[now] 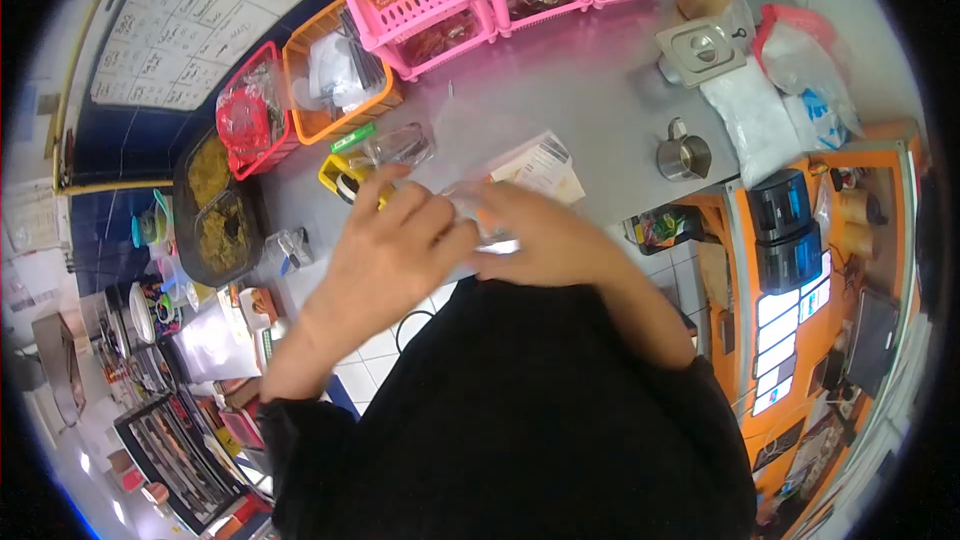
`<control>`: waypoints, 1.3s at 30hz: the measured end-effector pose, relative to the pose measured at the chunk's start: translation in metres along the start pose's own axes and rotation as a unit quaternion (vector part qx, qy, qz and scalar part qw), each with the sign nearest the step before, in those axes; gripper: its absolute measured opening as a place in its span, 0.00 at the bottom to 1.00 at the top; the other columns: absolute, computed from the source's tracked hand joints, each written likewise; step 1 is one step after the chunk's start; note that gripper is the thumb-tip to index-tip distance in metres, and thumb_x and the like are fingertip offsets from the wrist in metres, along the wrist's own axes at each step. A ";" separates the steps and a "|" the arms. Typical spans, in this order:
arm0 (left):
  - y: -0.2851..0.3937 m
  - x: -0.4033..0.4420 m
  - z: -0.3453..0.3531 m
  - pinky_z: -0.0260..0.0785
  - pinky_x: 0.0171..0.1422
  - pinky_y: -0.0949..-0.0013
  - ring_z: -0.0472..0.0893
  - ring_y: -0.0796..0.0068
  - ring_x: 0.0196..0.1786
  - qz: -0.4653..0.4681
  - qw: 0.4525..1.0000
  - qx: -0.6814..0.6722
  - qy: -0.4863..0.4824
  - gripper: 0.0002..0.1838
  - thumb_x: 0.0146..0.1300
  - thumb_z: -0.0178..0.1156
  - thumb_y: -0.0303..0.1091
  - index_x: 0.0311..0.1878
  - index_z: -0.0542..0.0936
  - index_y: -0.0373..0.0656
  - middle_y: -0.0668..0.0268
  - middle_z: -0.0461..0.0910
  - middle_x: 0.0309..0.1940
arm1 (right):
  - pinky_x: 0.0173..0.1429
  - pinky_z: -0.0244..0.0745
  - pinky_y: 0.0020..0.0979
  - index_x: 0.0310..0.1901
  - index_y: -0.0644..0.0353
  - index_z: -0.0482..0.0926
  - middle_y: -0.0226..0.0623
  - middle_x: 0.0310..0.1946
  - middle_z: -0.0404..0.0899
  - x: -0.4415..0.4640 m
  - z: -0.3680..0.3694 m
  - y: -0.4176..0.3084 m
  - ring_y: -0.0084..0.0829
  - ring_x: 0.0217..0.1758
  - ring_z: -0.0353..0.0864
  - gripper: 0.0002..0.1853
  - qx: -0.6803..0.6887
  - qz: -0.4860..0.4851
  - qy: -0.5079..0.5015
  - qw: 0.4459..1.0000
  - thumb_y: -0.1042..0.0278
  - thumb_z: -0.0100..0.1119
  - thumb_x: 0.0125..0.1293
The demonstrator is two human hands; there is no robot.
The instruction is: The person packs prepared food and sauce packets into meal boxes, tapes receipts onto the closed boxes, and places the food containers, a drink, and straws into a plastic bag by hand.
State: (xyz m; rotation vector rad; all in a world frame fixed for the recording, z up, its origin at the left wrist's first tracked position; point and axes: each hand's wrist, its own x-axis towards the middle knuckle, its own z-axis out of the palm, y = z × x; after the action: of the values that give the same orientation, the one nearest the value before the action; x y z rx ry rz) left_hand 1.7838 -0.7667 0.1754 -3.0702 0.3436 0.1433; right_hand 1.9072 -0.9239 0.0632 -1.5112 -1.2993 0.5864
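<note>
My left hand [392, 252] is closed, its fingers curled in a pinch in front of my chest. Facing it, my right hand [545, 238] is also closed, its fingertips close to those of the left. Between them shows a piece of clear plastic [466, 204], with a shiny silvery patch below it; its full shape is hidden by the fingers. Just beyond the left fingers lies a yellow tape dispenser [338, 176] on the steel table [600, 90]. A printed paper label sheet [545, 168] rests behind the right hand.
Pink stacked baskets [430, 40] stand at the back, beside an orange basket [388, 100] and a red basket [285, 145]. At left is a dark food tray [250, 250]. A steel jug [684, 155], a lidded steel container [703, 52] and a white bag [752, 120] stand right.
</note>
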 end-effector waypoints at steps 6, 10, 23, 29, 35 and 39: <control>0.021 0.010 0.090 0.52 0.79 0.49 0.77 0.58 0.58 -0.160 0.831 -0.391 0.361 0.24 0.54 0.69 0.33 0.55 0.80 0.40 0.60 0.80 0.48 | 0.46 0.78 0.41 0.50 0.63 0.76 0.52 0.39 0.83 0.021 0.039 -0.021 0.51 0.43 0.85 0.16 0.267 0.171 0.240 0.917 0.69 0.63 0.62; 0.018 0.036 0.193 0.48 0.81 0.51 0.75 0.57 0.63 -0.221 0.824 -0.485 0.193 0.35 0.54 0.72 0.41 0.64 0.74 0.39 0.57 0.79 0.54 | 0.52 0.76 0.43 0.49 0.63 0.78 0.49 0.41 0.82 0.011 0.073 -0.024 0.47 0.44 0.84 0.15 0.117 0.121 0.056 0.984 0.67 0.66 0.64; 0.008 0.080 0.244 0.66 0.67 0.51 0.77 0.56 0.55 -0.178 0.854 -0.434 0.224 0.28 0.48 0.72 0.40 0.54 0.81 0.41 0.57 0.83 0.50 | 0.81 0.37 0.66 0.74 0.56 0.64 0.47 0.76 0.60 -0.022 0.023 0.104 0.50 0.81 0.53 0.64 -0.375 0.111 0.028 0.920 0.28 0.76 0.36; 0.056 0.090 0.285 0.66 0.66 0.57 0.73 0.60 0.64 -0.282 0.896 -0.245 0.240 0.19 0.68 0.56 0.33 0.61 0.76 0.43 0.56 0.76 0.60 | 0.80 0.35 0.66 0.74 0.51 0.64 0.37 0.78 0.59 -0.018 0.085 0.140 0.41 0.83 0.52 0.47 -0.434 0.115 0.130 0.884 0.37 0.66 0.56; 0.078 0.006 0.152 0.60 0.76 0.56 0.66 0.61 0.76 -0.175 0.773 -0.584 0.178 0.32 0.65 0.66 0.28 0.71 0.66 0.35 0.54 0.65 0.74 | 0.80 0.50 0.55 0.68 0.44 0.73 0.26 0.76 0.63 -0.008 0.071 0.123 0.34 0.80 0.59 0.26 -0.585 0.106 0.112 0.796 0.45 0.52 0.73; 0.037 -0.069 0.182 0.71 0.67 0.60 0.82 0.60 0.58 -0.248 0.685 -0.663 -0.174 0.25 0.63 0.70 0.40 0.60 0.79 0.40 0.58 0.83 0.55 | 0.77 0.56 0.43 0.70 0.53 0.70 0.32 0.73 0.67 -0.020 0.043 0.121 0.31 0.75 0.64 0.29 -0.290 0.224 0.201 0.909 0.43 0.43 0.77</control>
State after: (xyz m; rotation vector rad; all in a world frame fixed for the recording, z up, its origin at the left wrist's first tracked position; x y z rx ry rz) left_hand 1.6933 -0.7770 -0.0004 -4.0208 -1.1528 1.5291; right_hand 1.9170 -0.9144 -0.0663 -2.3145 -0.8298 0.1383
